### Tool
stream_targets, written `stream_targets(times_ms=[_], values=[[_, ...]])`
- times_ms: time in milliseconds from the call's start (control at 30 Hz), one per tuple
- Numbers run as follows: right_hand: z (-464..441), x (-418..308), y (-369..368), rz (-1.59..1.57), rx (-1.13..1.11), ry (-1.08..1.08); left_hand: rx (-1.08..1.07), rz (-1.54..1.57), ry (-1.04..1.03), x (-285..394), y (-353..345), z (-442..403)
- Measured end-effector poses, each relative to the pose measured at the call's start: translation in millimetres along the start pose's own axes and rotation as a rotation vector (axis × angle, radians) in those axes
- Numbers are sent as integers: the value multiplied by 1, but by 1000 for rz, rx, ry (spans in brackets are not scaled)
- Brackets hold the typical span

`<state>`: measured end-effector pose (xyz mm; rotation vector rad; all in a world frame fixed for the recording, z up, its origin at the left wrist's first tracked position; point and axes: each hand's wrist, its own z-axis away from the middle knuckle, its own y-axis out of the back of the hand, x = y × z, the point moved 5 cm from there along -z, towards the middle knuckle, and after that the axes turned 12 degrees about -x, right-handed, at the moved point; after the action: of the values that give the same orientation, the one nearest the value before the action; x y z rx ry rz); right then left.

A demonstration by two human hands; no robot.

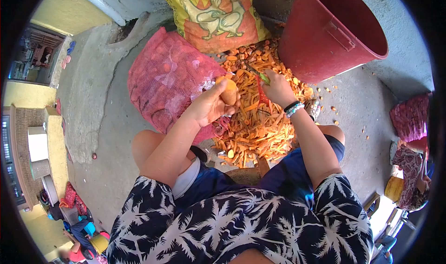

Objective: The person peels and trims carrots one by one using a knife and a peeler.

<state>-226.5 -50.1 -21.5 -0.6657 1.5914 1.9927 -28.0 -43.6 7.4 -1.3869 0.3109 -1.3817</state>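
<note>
My left hand [212, 105] holds a partly peeled orange vegetable [229, 93], its upper end bare and its lower part still brownish. To the right, my right hand [278, 88] is closed round the green handle [265, 78] of a tool with a dark, narrow blade that points up and left. The blade is apart from the vegetable. Beneath both hands spreads a heap of orange peelings [260, 141], with cut orange pieces [255, 55] behind it. A beaded bracelet circles my right wrist.
A pink mesh sack [162, 78] lies left of the heap. Behind stand a yellow printed sack [211, 13] and a large red bin [320, 36]. Another mesh sack [411, 117] is at the far right. People sit at the lower left and right edges.
</note>
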Motion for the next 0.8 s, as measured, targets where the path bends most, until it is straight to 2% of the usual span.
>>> stream_targets(times_ms=[100, 167, 200, 233, 267, 333, 433, 467, 667, 800], values=[[-2, -2, 2, -10, -24, -23, -40, 33, -5, 1, 6, -1], [-1, -5, 4, -7, -40, -38, 5, -421, 84, -1, 17, -3], [2, -16, 7, -46, -32, 53, 4, -420, 85, -1, 14, -5], [5, -28, 10, -85, -26, 145, 114, -541, 50, 2, 12, -4], [9, -36, 12, -86, -28, 146, 227, -661, 12, 6, 13, -3], [22, -60, 14, -149, -54, 372, 245, -659, -18, 8, 12, -3], [30, -68, 10, -30, -74, 433, 262, -632, -116, 8, 8, -3], [30, -68, 9, -19, -77, 419, 267, -605, -189, 8, 6, -3], [28, -65, 1, -75, -106, 382, 283, -767, -266, -5, 19, -10], [24, -62, -1, -77, -101, 436, 198, -897, -190, -3, 8, -11]])
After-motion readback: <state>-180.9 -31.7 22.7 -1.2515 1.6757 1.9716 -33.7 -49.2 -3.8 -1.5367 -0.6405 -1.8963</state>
